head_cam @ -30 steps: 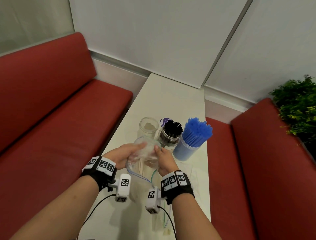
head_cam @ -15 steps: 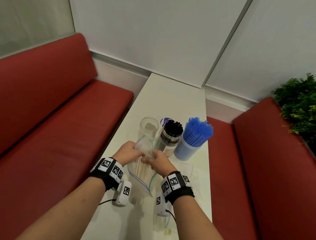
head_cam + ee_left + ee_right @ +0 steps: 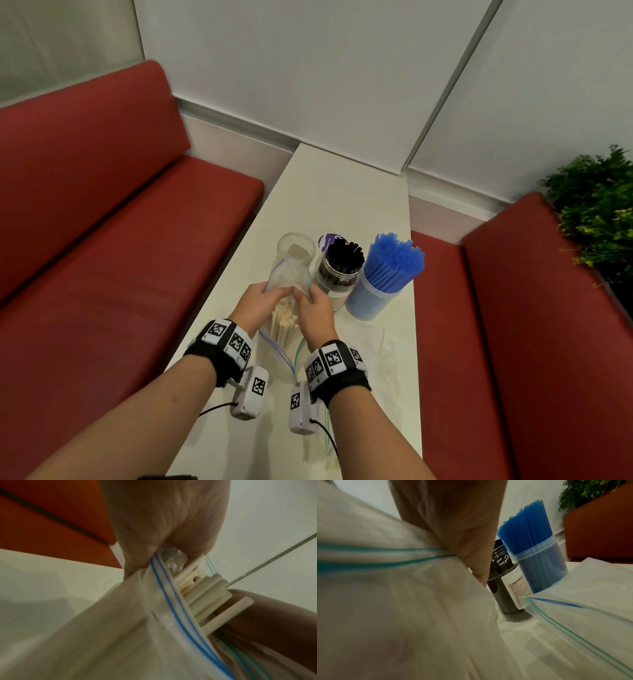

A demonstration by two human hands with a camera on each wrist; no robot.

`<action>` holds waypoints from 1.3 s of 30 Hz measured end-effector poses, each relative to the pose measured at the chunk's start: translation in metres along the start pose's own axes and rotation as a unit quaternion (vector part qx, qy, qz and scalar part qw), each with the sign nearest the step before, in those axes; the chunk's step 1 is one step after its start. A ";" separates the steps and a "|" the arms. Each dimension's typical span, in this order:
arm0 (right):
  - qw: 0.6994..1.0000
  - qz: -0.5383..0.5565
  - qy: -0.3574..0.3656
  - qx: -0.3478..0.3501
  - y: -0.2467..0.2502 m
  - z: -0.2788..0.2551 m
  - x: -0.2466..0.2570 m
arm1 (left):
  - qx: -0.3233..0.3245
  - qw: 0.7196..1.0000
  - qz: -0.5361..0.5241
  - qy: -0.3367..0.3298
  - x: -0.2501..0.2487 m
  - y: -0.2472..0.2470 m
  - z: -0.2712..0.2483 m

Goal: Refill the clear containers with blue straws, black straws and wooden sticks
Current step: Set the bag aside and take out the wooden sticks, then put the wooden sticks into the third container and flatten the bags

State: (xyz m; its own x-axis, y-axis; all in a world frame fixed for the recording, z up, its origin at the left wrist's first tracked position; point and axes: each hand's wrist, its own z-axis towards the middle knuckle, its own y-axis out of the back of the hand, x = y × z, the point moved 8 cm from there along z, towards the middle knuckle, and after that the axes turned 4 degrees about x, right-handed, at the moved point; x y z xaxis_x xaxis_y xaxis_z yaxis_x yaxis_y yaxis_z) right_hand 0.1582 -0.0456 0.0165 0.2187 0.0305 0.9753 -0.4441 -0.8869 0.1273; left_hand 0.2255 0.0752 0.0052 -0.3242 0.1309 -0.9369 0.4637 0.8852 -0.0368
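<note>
Both hands hold a clear zip-top plastic bag (image 3: 289, 277) of pale wooden sticks (image 3: 283, 323) over the near half of the white table (image 3: 346, 192).

The sticks stand nearly upright in the bag, long axes running up from the table, cut ends towards the camera. The left hand (image 3: 255, 308) pinches the bag's blue-striped zip edge; the right hand (image 3: 313, 315) grips the green-striped edge opposite, fingers curled on the plastic. Just beyond stands an empty clear round container (image 3: 296, 247), then a clear jar of black straws (image 3: 339, 274) bearing a white label too blurred to read, and a clear tub of upright blue straws (image 3: 385, 277) near the table's right edge. A purple round lid (image 3: 326, 240) shows a white "C". A second empty zip bag (image 3: 583, 615) lies flat by the right edge.
</note>
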 end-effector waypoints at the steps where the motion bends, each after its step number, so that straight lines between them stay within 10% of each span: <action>1: 1.000 0.000 -0.002 -0.012 0.002 0.001 -0.001 | -0.008 1.000 -0.003 0.004 0.002 0.001 0.000; 16: 0.991 0.032 -0.033 -0.128 0.008 0.007 -0.023 | -0.047 0.998 0.018 -0.027 0.006 0.010 0.010; 24: 0.981 0.146 -0.031 -0.122 0.001 0.013 -0.022 | -0.009 0.975 -0.213 0.058 0.007 0.009 0.013; 28: 0.977 0.159 -0.031 -0.136 0.000 0.015 -0.024 | -0.094 0.992 -0.070 0.052 0.011 0.027 0.019; 39: 0.963 0.237 -0.125 -0.017 0.000 0.029 -0.041 | -0.037 0.993 -0.093 0.055 0.016 0.010 0.021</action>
State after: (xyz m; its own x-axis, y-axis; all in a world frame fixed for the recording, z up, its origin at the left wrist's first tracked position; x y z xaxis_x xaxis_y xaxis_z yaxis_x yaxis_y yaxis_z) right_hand 0.1740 -0.0600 -0.0290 0.1850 -0.4898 0.8520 -0.5735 -0.7578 -0.3112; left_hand 0.2421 0.0770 -0.0177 -0.4891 0.0073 -0.8722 0.3272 0.9284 -0.1758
